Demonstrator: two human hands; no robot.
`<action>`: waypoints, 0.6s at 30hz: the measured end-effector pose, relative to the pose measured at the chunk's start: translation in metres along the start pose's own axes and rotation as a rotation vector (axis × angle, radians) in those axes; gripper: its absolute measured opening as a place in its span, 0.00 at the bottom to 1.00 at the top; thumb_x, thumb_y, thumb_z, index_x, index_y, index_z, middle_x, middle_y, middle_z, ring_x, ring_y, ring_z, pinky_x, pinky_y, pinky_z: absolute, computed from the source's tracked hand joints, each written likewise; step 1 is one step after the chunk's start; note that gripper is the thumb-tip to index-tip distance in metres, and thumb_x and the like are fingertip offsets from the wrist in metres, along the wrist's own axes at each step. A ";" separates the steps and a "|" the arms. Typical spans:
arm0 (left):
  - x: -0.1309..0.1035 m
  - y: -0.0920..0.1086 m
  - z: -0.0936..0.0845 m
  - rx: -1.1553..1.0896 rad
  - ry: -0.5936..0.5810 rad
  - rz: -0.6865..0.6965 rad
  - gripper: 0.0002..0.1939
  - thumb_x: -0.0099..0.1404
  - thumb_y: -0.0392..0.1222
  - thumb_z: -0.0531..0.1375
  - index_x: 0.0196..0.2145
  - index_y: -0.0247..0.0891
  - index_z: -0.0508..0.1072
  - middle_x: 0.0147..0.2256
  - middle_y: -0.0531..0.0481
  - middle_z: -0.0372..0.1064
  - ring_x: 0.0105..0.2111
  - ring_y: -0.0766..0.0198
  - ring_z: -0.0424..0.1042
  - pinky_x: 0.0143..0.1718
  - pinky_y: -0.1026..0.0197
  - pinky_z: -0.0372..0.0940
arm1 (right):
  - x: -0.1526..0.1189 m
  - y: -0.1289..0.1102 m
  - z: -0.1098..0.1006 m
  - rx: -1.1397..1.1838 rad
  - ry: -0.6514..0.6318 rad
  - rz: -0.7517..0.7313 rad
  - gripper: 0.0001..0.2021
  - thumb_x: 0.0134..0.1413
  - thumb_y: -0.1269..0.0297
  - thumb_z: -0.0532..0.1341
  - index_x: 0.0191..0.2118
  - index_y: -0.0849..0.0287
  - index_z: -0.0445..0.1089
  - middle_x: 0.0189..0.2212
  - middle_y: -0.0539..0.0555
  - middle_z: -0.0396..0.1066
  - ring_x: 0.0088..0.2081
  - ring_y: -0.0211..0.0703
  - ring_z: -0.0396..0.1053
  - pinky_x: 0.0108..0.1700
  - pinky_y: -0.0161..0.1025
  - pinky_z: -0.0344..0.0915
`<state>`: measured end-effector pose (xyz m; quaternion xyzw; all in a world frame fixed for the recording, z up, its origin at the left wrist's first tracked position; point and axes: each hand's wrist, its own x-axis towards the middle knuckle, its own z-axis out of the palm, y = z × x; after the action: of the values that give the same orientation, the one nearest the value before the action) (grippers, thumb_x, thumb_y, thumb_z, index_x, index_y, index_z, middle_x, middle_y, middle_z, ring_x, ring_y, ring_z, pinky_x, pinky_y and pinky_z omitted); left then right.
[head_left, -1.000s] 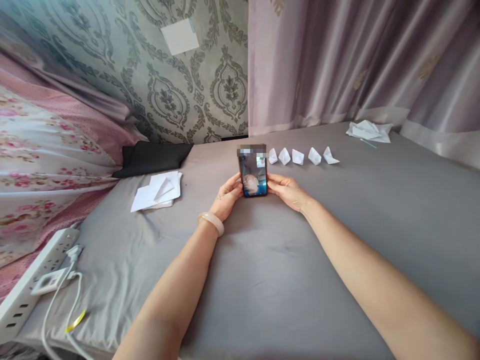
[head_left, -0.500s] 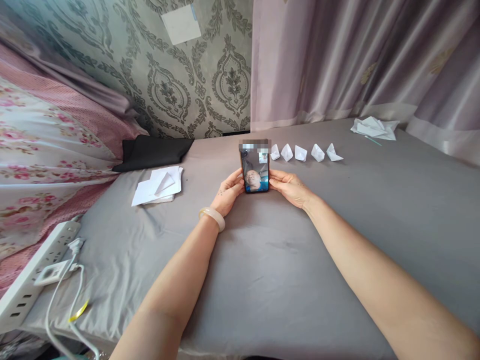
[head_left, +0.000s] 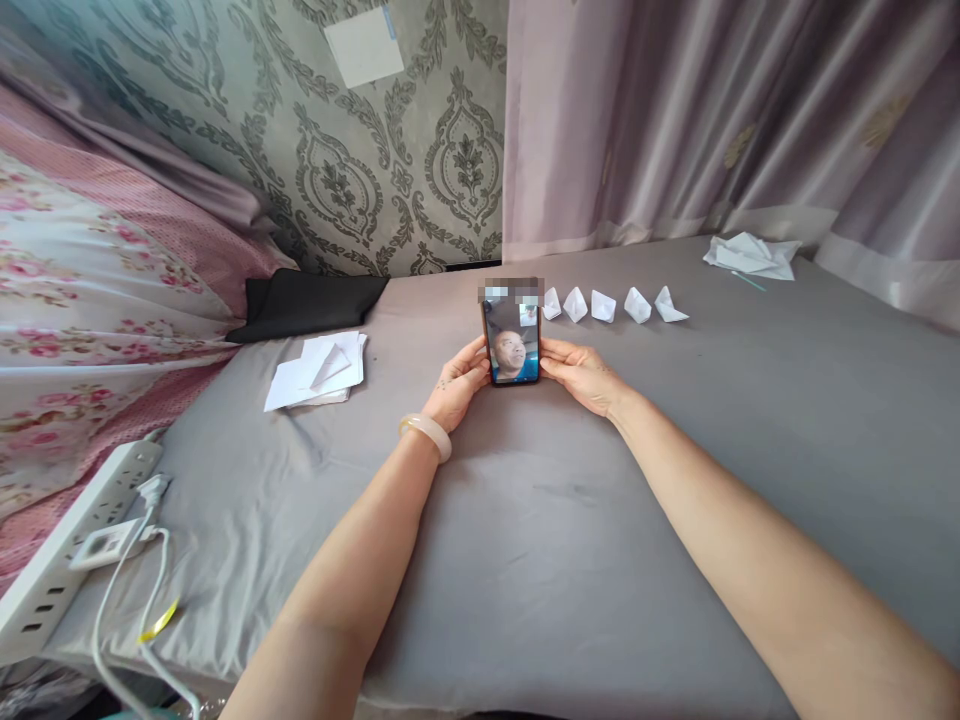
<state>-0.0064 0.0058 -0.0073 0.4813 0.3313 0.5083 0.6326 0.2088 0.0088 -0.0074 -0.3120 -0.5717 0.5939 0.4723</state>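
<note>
A smartphone [head_left: 513, 340] stands upright between my hands, its lit screen facing me. A person appears on the screen, with a small inset picture at its upper right. My left hand [head_left: 459, 384], with a pale bangle [head_left: 425, 437] on the wrist, grips the phone's left edge. On the right edge, my right hand [head_left: 581, 374] is closed with thumb and fingers. Just right of the phone, several small folded white paper boats [head_left: 603, 306] sit in a row on the grey sheet [head_left: 517, 560].
A stack of white paper [head_left: 281, 388] with a folded piece on top lies at left, near a black cloth [head_left: 315, 305]. More folded paper [head_left: 752, 257] lies back right. A power strip [head_left: 45, 560] with white cables [head_left: 112, 610] sits at the left edge. Curtains [head_left: 645, 110] hang behind.
The person on the phone screen has shifted, with more of the head showing. My hands and the phone stay in place; the whole view has moved very slightly.
</note>
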 end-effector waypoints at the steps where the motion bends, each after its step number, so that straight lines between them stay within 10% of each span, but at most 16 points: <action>1: 0.000 0.000 0.000 0.000 -0.001 0.001 0.32 0.56 0.43 0.67 0.58 0.42 0.68 0.49 0.45 0.74 0.53 0.51 0.70 0.57 0.47 0.59 | 0.000 0.000 0.000 -0.005 0.002 0.001 0.21 0.51 0.58 0.67 0.52 0.47 0.73 0.55 0.50 0.71 0.60 0.52 0.64 0.65 0.56 0.53; 18: -0.001 0.000 0.000 0.024 -0.024 0.042 0.32 0.57 0.45 0.67 0.59 0.42 0.67 0.52 0.43 0.73 0.55 0.49 0.68 0.59 0.46 0.58 | 0.001 0.004 0.002 0.029 0.066 -0.014 0.20 0.49 0.60 0.68 0.50 0.49 0.75 0.53 0.51 0.73 0.59 0.51 0.66 0.64 0.54 0.55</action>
<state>-0.0062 0.0047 -0.0077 0.5018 0.3195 0.5115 0.6201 0.2059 0.0091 -0.0106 -0.3203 -0.5494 0.5882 0.4996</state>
